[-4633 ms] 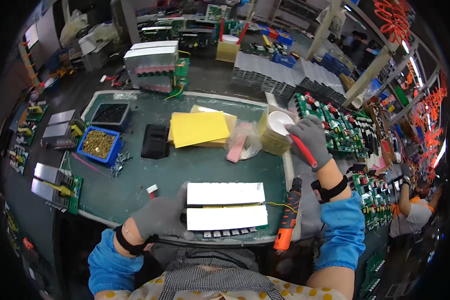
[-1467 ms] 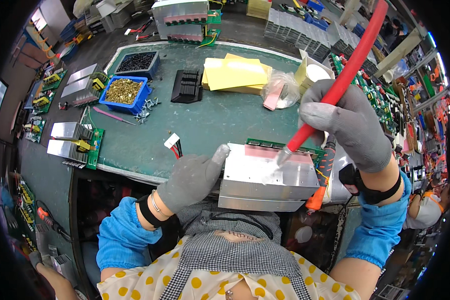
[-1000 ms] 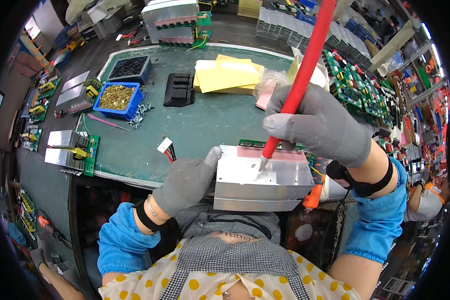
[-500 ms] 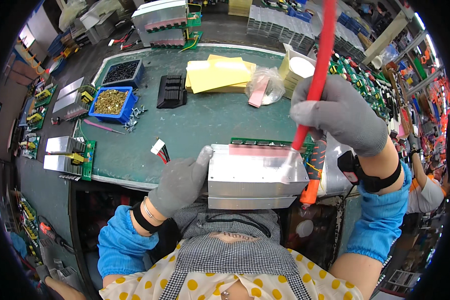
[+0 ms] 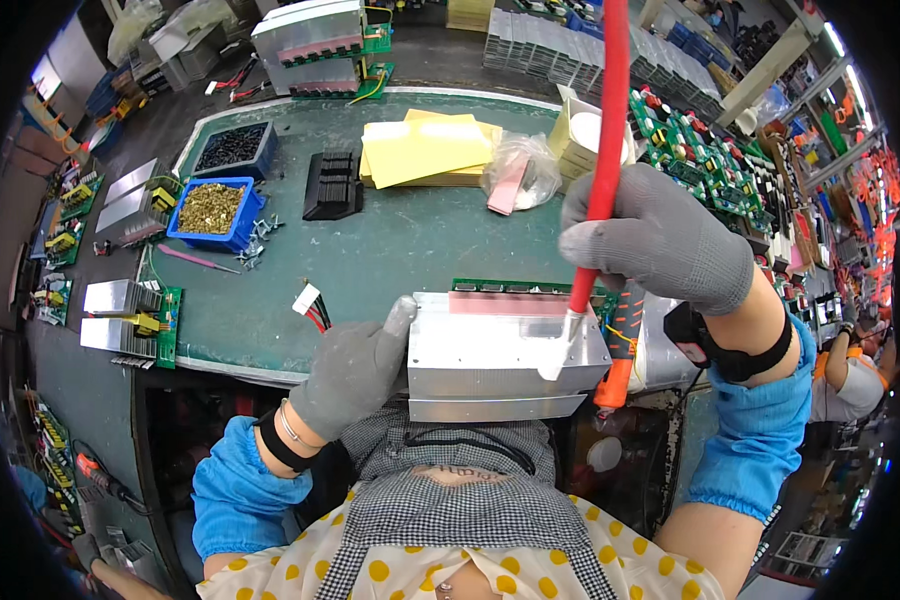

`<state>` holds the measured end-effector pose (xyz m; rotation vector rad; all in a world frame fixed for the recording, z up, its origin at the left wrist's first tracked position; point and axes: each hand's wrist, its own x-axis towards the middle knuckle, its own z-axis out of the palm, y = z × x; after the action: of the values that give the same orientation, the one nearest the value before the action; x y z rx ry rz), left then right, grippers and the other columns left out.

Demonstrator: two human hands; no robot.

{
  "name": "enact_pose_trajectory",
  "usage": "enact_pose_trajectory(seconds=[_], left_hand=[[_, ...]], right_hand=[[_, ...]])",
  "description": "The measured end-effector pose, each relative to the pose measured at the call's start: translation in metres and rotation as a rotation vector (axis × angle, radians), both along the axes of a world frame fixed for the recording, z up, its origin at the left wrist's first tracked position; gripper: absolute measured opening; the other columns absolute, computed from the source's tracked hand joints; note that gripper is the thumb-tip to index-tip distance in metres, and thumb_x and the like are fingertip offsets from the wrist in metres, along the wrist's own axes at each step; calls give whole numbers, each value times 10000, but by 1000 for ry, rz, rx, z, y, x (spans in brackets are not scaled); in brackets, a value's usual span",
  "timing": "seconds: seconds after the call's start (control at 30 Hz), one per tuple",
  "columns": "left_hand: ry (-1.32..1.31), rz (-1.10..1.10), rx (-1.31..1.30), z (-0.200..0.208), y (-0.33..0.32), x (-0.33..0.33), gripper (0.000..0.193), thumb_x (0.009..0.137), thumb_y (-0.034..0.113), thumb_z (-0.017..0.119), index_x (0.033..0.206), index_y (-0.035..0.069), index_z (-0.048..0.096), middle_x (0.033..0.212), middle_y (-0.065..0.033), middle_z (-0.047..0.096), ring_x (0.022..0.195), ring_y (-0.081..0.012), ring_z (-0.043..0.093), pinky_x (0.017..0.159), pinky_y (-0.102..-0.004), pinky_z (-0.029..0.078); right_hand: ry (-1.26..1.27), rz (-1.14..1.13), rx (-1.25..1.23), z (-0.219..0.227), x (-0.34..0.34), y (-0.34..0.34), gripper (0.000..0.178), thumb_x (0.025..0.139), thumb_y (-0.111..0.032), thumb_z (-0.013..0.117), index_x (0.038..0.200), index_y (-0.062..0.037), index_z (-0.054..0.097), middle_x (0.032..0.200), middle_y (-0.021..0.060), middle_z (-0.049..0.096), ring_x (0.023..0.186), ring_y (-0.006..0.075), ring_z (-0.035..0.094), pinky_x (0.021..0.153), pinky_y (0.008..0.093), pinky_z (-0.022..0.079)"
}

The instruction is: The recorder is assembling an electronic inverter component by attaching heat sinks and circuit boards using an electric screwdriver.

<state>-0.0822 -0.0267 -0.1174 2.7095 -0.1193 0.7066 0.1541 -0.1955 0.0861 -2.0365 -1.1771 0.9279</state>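
A silver aluminium heat sink [image 5: 480, 345] lies at the table's near edge, against my apron. Along its far side run a green circuit board [image 5: 498, 286] and a pink strip [image 5: 505, 303]. My left hand [image 5: 355, 365], gloved in grey, grips the heat sink's left end, thumb on the edge and fingers partly hidden. In my gloved right hand [image 5: 670, 235] is a brush with a long red handle [image 5: 608, 120], held steeply. Its whitish tip [image 5: 562, 345] touches or hovers just over the metal's right part; which, I cannot tell.
Right of the heat sink lies an orange-and-black handled tool [image 5: 622, 345]. A white connector with wires [image 5: 308, 300] sits left of it. Farther back are a blue bin of brass-coloured screws [image 5: 253, 215], a black bin [image 5: 268, 160], yellow sheets [image 5: 425, 150] and a plastic bag [image 5: 538, 170].
My right hand has shifted slightly left and down with the brush. The brush tip is now farther left and nearer to me on the metal. My left hand keeps its grip.
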Motion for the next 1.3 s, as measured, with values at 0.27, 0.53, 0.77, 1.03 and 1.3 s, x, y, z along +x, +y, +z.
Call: enact_pose_trajectory(seconds=[0.27, 0.53, 0.77, 1.03, 1.3], left_hand=[[10, 15, 13, -1, 0, 0, 719, 792, 127, 654, 1395, -123, 354, 678, -127, 558, 591, -312, 572, 520, -432, 432], [-15, 47, 18, 2, -1, -1, 709, 801, 136, 652, 1403, -104, 366, 674, -124, 560, 583, -309, 568, 511, -430, 430], [79, 96, 28, 10, -4, -4, 691, 822, 118, 627, 1436, -56, 359, 666, -124, 572, 565, -315, 570, 506, -440, 433], [62, 81, 4, 7, -4, -2, 683, 825, 120, 616, 1428, -65, 356, 690, -137, 590, 564, -331, 573, 511, -445, 435], [70, 74, 19, 1, -3, -2, 794, 766, 130, 686, 1443, -71, 324, 689, -137, 571, 587, -336, 579, 522, -441, 438]], right_hand=[[-41, -65, -149, 3, 15, -20, 270, 810, -255, 637, 814, 13, 615, 637, 71, 592, 574, 143, 589, 559, 294, 478], [198, -217, 410, -4, 15, -49, 259, 796, -269, 672, 864, -22, 632, 809, 58, 658, 677, 124, 603, 620, 263, 490], [344, -195, 542, -50, 27, -87, 463, 729, -307, 828, 1012, 14, 653, 1033, 160, 680, 928, 227, 666, 855, 356, 538], [560, -53, 636, -92, 29, -103, 340, 798, -217, 792, 1064, -41, 673, 1052, 168, 653, 843, 175, 651, 729, 282, 526], [607, 71, 723, -107, 33, -100, 484, 829, -463, 720, 1010, -15, 692, 1047, 205, 652, 865, 198, 627, 718, 312, 506]])
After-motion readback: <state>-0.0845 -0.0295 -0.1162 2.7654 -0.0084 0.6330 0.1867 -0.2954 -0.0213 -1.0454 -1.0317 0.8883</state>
